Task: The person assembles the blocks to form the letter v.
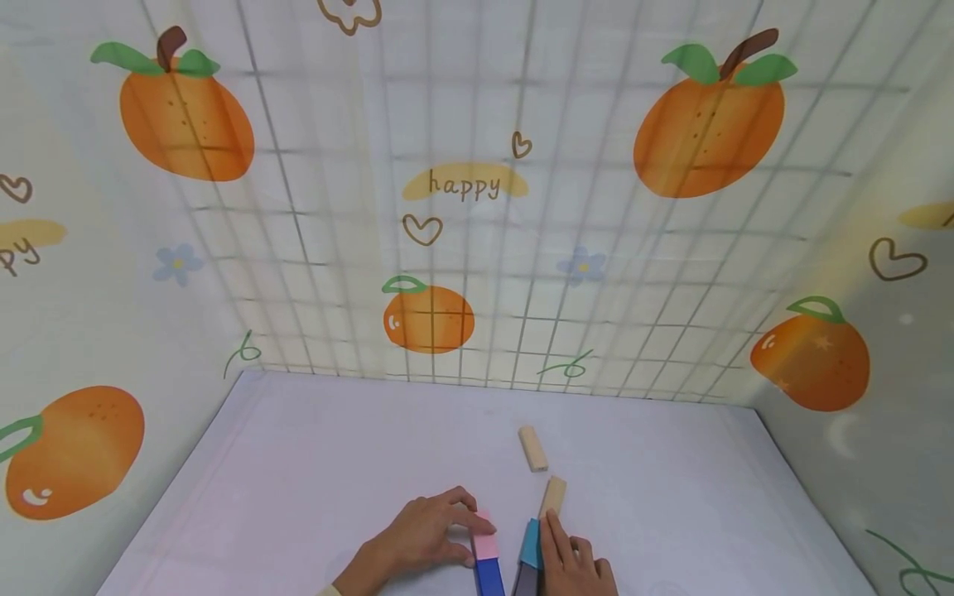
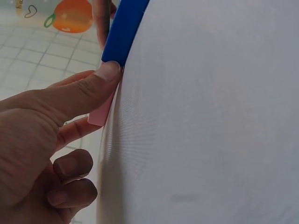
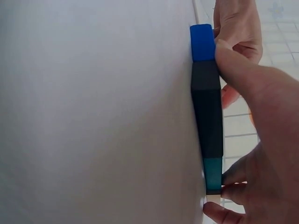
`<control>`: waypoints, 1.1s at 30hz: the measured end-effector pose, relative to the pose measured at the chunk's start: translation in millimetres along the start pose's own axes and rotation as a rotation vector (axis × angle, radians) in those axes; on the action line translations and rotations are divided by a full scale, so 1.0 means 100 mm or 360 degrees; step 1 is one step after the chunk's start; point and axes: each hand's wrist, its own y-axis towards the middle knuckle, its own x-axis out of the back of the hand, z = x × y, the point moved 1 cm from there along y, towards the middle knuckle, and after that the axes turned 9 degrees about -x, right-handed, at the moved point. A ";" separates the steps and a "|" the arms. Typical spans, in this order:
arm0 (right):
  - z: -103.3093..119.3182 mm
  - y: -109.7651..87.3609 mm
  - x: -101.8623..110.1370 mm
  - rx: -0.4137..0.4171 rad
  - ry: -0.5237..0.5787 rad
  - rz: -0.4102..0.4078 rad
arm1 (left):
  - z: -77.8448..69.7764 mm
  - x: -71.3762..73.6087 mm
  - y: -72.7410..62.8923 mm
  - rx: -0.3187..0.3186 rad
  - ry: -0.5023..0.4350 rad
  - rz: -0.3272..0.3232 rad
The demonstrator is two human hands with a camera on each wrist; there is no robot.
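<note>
My left hand (image 1: 425,534) pinches a pink block (image 1: 485,545), its index finger over the far part and its thumb at the near side. In the left wrist view the thumb lies where the pink block meets a blue block (image 2: 124,35). Beside this row, my right hand (image 1: 577,565) touches the right side of a teal block (image 1: 531,543), its fingers fairly straight. A dark grey block (image 3: 208,123) adjoins the teal one on the near side. A pale wooden block (image 1: 553,495) lies at the teal block's far end, by the right fingertips. The right thumb is cut off in the head view.
Another pale wooden block (image 1: 532,449) lies farther back on the white tabletop (image 1: 335,447), apart from the hands. A patterned cloth (image 1: 462,248) with oranges and grid lines stands as a wall behind the tabletop and along both sides.
</note>
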 end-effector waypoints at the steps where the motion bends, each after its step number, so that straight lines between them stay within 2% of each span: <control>1: 0.00 0.00 0.00 -0.0001 0.0001 0.0001 | 0.00 0.00 0.00 0.0002 0.0000 -0.0002; 7: 0.01 -0.01 0.01 0.0009 0.0003 -0.0013 | 0.00 0.00 0.00 -0.0021 -0.0002 -0.0037; 12: 0.00 0.00 0.01 0.0007 0.0011 0.0028 | 0.01 -0.02 0.00 -0.0028 -0.0007 -0.0051; 18: -0.01 0.01 0.01 -0.0017 0.0028 0.0079 | 0.01 -0.03 0.00 0.0030 -0.0043 -0.0020; 25: 0.00 0.00 0.01 0.0008 0.0011 0.0011 | 0.01 -0.04 0.01 0.0067 -0.0051 -0.0002; 33: 0.01 -0.02 0.01 0.0045 -0.0008 -0.0080 | 0.03 -0.05 0.00 0.0009 -0.0013 -0.0041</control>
